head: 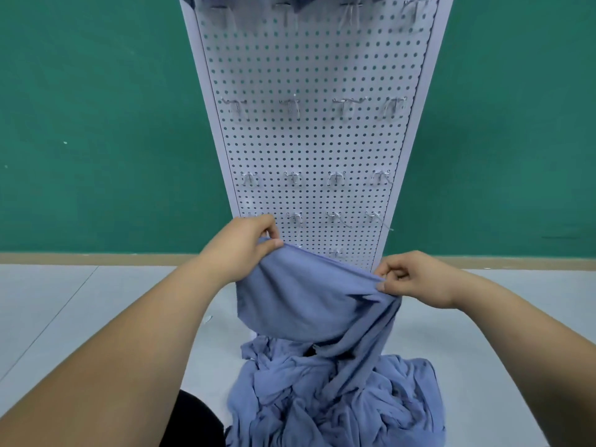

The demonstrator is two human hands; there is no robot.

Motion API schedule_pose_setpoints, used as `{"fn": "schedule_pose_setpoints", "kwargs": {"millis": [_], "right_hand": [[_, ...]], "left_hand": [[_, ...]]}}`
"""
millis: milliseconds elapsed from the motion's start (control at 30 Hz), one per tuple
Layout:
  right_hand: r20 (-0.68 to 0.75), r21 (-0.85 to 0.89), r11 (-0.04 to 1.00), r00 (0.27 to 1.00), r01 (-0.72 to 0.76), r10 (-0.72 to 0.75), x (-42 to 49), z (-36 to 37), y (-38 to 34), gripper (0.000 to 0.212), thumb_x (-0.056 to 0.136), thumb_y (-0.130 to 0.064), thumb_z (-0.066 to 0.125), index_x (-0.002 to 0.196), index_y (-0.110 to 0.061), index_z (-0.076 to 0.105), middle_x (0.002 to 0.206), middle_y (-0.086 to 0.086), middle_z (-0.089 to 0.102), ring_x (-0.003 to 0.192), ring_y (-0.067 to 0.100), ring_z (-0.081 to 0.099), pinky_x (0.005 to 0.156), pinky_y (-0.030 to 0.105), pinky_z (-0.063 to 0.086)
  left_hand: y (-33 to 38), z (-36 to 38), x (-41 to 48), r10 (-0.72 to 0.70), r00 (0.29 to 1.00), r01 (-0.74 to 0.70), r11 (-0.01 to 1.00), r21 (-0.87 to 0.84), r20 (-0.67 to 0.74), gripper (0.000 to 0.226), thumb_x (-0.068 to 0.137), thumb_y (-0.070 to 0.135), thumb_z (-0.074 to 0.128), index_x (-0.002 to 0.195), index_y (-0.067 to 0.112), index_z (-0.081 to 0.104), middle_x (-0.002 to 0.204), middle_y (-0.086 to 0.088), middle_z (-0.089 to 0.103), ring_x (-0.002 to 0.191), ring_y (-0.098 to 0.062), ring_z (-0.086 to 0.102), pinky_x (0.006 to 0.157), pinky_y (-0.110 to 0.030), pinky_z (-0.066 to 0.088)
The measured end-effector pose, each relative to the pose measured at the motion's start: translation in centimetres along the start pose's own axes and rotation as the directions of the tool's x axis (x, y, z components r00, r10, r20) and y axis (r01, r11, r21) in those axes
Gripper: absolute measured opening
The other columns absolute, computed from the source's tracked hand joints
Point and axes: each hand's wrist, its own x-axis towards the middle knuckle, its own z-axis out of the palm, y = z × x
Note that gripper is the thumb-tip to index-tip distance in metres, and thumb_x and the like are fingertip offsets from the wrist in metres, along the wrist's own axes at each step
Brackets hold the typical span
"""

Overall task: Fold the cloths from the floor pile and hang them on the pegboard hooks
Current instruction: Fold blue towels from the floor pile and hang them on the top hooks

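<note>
A blue-grey cloth hangs stretched between my two hands in front of the pegboard's foot. My left hand pinches its upper left corner. My right hand pinches the top edge at the right, a little lower. The cloth's right side trails down into the crumpled pile of blue cloths on the floor. The white pegboard stands upright against the wall, with rows of bare metal hooks. At the very top, blue cloths hang from the uppermost hooks.
A green wall runs behind the pegboard, with a tan skirting strip at its base. The floor is pale grey. A dark shape, part of my leg, shows left of the pile.
</note>
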Motion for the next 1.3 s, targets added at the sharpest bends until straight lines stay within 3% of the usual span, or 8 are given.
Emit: {"fn": "schedule_pose_setpoints", "kwargs": {"millis": [233,333,533,733,800,900,1033,1300], "right_hand": [[-0.146,-0.114,0.985,0.983,-0.126,0.109,-0.7,-2.1,2.8,0.015,0.097,-0.018,0.067,0.085,-0.024,0.072,0.066,-0.01,0.057,0.066,0.013,0.047,0.066,0.033,0.04],[-0.182,-0.044,0.999,0.983,-0.022,0.014,-0.3,-1.1,0.6,0.014,0.101,-0.027,0.069,0.088,-0.023,0.073,0.071,-0.008,0.065,0.067,0.009,0.053,0.068,0.029,0.045],[-0.187,-0.026,0.988,0.97,0.153,-0.155,0.9,2.1,-4.1,0.016,0.101,-0.032,0.069,0.09,-0.022,0.072,0.067,-0.011,0.053,0.063,0.008,0.044,0.062,0.025,0.039],[-0.229,0.024,0.989,0.964,0.148,-0.139,1.5,2.8,-3.8,0.006,0.098,-0.027,0.075,0.092,-0.027,0.075,0.069,-0.019,0.064,0.063,0.004,0.05,0.062,0.019,0.041],[-0.158,-0.009,0.995,0.983,0.098,-0.098,1.6,2.4,-3.0,0.008,0.096,-0.026,0.076,0.091,-0.026,0.069,0.067,-0.018,0.06,0.061,0.006,0.048,0.06,0.02,0.039],[-0.08,-0.319,0.947,0.997,-0.034,0.008,1.7,1.8,-1.2,0.02,0.093,-0.024,0.067,0.078,-0.021,0.054,0.07,-0.004,0.056,0.066,0.021,0.052,0.06,0.036,0.041],[-0.138,-0.467,0.86,0.978,-0.205,0.158,1.5,0.9,0.8,0.011,0.083,-0.018,0.058,0.073,-0.018,0.053,0.072,0.004,0.06,0.067,0.027,0.052,0.059,0.036,0.039],[-0.191,-0.505,0.8,0.945,-0.325,0.264,0.1,-2.0,3.0,0.026,0.091,-0.011,0.058,0.088,-0.035,0.066,0.091,-0.004,0.07,0.083,0.023,0.061,0.063,0.031,0.044]], "left_hand": [[-2.4,1.0,0.5,-0.156,0.988,0.155,0.988,-0.019,-0.015,0.014,0.094,0.034,0.075,0.083,0.03,0.066,0.074,0.0,0.062,0.074,-0.021,0.06,0.069,-0.036,0.052],[-0.3,2.1,0.8,-0.104,0.993,0.112,0.974,-0.195,0.052,0.005,0.095,0.033,0.074,0.094,0.034,0.069,0.075,0.004,0.067,0.062,-0.01,0.057,0.063,-0.031,0.048],[5.8,5.3,0.7,0.113,0.954,0.016,0.906,-0.423,0.278,0.032,0.098,0.032,0.074,0.129,0.033,0.067,0.075,0.01,0.067,0.056,-0.003,0.054,0.063,-0.023,0.048],[7.3,7.5,1.1,0.052,0.961,0.045,0.939,-0.341,0.273,0.01,0.096,0.032,0.075,0.103,0.025,0.076,0.074,0.009,0.069,0.059,-0.001,0.053,0.066,-0.025,0.046],[7.4,7.2,1.3,0.001,0.968,0.096,0.922,-0.374,0.251,0.007,0.096,0.03,0.075,0.097,0.023,0.075,0.078,0.0,0.074,0.06,-0.006,0.054,0.063,-0.024,0.045],[7.3,6.3,1.5,-0.054,0.973,0.151,0.883,-0.443,0.224,0.01,0.097,0.029,0.074,0.095,0.018,0.075,0.072,0.001,0.068,0.055,-0.007,0.048,0.057,-0.022,0.039],[5.9,5.2,1.7,-0.165,0.968,0.235,0.865,-0.444,0.19,0.017,0.098,0.029,0.073,0.09,0.014,0.072,0.059,0.009,0.057,0.045,-0.006,0.039,0.047,-0.018,0.034],[2.9,4.6,1.9,-0.295,0.937,0.326,0.931,-0.166,0.185,0.015,0.097,0.031,0.073,0.089,0.018,0.074,0.077,0.003,0.068,0.072,-0.018,0.06,0.071,-0.031,0.052]]}}
